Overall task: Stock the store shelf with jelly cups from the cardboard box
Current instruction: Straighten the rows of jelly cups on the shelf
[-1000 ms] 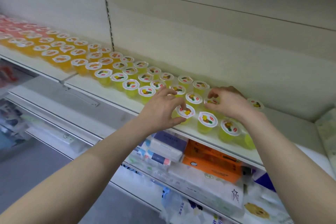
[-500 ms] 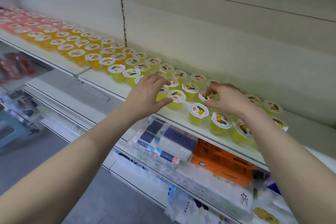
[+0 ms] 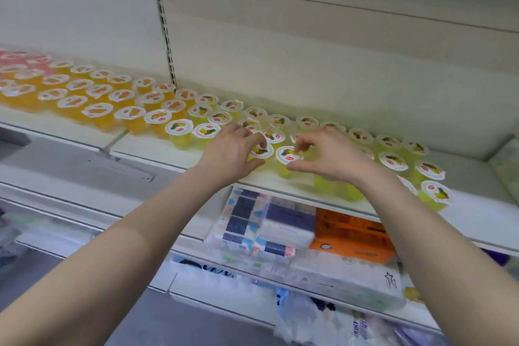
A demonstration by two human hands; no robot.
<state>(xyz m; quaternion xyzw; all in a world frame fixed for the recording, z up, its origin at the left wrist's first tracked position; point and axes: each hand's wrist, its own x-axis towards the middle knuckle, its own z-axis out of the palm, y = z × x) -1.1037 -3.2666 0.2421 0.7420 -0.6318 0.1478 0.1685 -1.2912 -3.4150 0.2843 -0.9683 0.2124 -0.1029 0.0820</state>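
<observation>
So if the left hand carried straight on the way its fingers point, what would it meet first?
The yellow jelly cup that the left hand seems to grip between fingers and thumb; behind it stand more yellow cups, then probably the back wall.

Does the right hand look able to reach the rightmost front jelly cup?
Probably yes: the rightmost cup stands at the shelf's open front edge, nothing over it, though the right hand pinches a nearer cup.

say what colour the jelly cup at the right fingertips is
Translucent yellow jelly cup; head view.
</observation>
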